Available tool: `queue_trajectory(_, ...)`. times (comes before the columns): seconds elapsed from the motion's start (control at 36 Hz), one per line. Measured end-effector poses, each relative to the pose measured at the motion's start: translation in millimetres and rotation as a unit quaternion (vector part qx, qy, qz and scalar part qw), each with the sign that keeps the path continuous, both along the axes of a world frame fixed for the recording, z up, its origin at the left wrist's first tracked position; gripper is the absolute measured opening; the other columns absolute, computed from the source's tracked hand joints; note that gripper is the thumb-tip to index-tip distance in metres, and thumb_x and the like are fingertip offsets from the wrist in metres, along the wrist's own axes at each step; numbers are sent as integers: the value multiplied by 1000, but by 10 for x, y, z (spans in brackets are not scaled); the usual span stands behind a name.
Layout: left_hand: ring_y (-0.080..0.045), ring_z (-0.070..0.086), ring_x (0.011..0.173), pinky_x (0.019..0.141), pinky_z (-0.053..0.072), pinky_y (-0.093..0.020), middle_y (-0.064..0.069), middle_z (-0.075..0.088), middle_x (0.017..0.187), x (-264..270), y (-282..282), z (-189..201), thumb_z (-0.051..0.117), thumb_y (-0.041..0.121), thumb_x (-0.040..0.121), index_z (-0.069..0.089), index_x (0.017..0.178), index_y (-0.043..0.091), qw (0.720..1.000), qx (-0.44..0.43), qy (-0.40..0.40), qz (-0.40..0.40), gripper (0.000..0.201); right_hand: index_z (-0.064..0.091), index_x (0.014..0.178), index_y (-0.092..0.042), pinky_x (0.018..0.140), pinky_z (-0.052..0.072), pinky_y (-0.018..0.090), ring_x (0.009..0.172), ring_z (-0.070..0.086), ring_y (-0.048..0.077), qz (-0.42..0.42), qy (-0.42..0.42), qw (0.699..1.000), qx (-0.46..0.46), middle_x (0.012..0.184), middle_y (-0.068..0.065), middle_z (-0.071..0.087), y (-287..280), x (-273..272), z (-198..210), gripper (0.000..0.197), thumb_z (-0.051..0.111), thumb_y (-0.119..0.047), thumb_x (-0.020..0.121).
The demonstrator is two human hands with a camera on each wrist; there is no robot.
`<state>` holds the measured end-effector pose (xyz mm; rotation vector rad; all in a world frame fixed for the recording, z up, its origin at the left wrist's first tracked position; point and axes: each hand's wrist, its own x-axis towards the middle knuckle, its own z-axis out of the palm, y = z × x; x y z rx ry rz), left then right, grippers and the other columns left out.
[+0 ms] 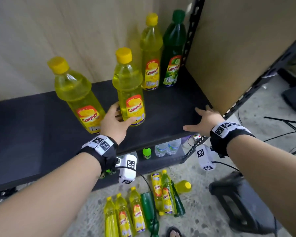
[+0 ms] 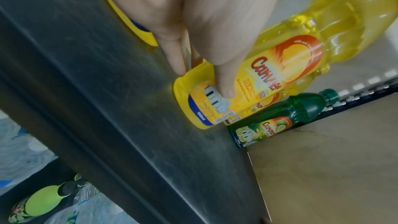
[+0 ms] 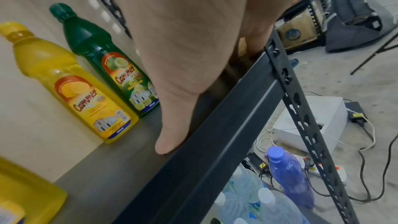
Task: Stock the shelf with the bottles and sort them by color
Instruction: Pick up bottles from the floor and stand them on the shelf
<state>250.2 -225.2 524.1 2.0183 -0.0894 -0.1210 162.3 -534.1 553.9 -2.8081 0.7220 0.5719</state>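
Observation:
On the black shelf point(image 1: 169, 108) stand three yellow bottles and one green bottle point(image 1: 173, 48). My left hand point(image 1: 125, 115) grips the base of the middle yellow bottle point(image 1: 128, 93), thumb across its label and fingers behind it; its base sits on the shelf point(image 2: 96, 91). In the left wrist view the thumb point(image 2: 226, 88) presses on that bottle point(image 2: 280, 74). Another yellow bottle point(image 1: 79, 98) stands just left, a third point(image 1: 150, 53) at the back beside the green one point(image 3: 103, 57). My right hand point(image 1: 200, 117) lies flat and empty on the shelf's front right corner, its thumb point(image 3: 168, 142) at the edge.
Several yellow and green bottles point(image 1: 143, 211) lie on the concrete floor below. Water bottles point(image 1: 167, 147) sit on the lower shelf. A cardboard panel point(image 1: 237, 40) walls the shelf's right side. A dark crate point(image 1: 237, 199) and cables are on the floor at right.

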Motion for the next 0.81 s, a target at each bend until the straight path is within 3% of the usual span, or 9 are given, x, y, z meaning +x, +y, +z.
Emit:
queue_trajectory(0.06, -8, 69, 99, 83, 53, -22, 7, 70, 116, 21, -38, 1, 89, 33, 75, 52, 140, 27, 1000, 9, -4, 0, 75, 13, 162, -27, 121, 27, 41, 153, 17, 36, 9, 21, 1000, -6, 167, 19, 10, -1, 29, 8, 116, 61, -84, 73)
queue_trajectory(0.17, -6, 69, 96, 83, 53, -23, 7, 70, 114, 100, -195, 24, 90, 34, 74, 53, 140, 27, 1000, 21, -6, -16, 76, 12, 162, -20, 118, 32, 43, 151, 18, 36, 23, 47, 999, -5, 162, 23, 14, -12, 111, 3, 117, 63, -79, 76)
queue_trajectory(0.31, 6, 65, 88, 73, 46, -7, 9, 70, 109, 223, -483, 53, 90, 33, 74, 55, 139, 27, 998, 36, -15, -40, 74, 5, 163, -15, 122, 26, 45, 156, 1, 31, 43, 58, 997, 19, 168, 16, -5, -43, 164, -26, 119, 67, -73, 80)
queue_trajectory(0.42, -4, 70, 95, 88, 55, -26, 3, 73, 116, 344, -736, 42, 90, 36, 73, 57, 139, 28, 997, 34, -10, -64, 74, 3, 163, -19, 122, 26, 48, 156, -3, 28, 44, 60, 997, 28, 169, 13, -9, -75, 175, -76, 119, 68, -73, 79)
queue_trajectory(0.5, -8, 71, 95, 93, 58, -37, 4, 74, 112, 430, -919, 71, 90, 39, 72, 61, 130, 31, 996, 45, -11, -80, 65, 2, 163, -21, 122, 26, 47, 157, -4, 27, 42, 62, 997, 32, 169, 11, -10, -83, 186, -94, 119, 68, -72, 78)
queue_trajectory(0.58, -10, 72, 93, 92, 59, -40, 5, 75, 109, 518, -1100, 79, 90, 44, 70, 64, 123, 31, 994, 59, -17, -88, 60, 1, 163, -20, 122, 27, 47, 157, -4, 28, 45, 68, 996, 29, 169, 12, -11, -91, 205, -117, 120, 68, -73, 78)
queue_trajectory(0.81, -18, 70, 100, 94, 56, -39, 2, 72, 116, 629, -1539, 94, 85, 51, 73, 65, 124, 30, 990, 101, -43, -87, 59, -2, 163, -20, 122, 26, 50, 156, -8, 29, 43, 93, 994, 36, 168, 11, -15, -115, 249, -125, 121, 68, -72, 79)
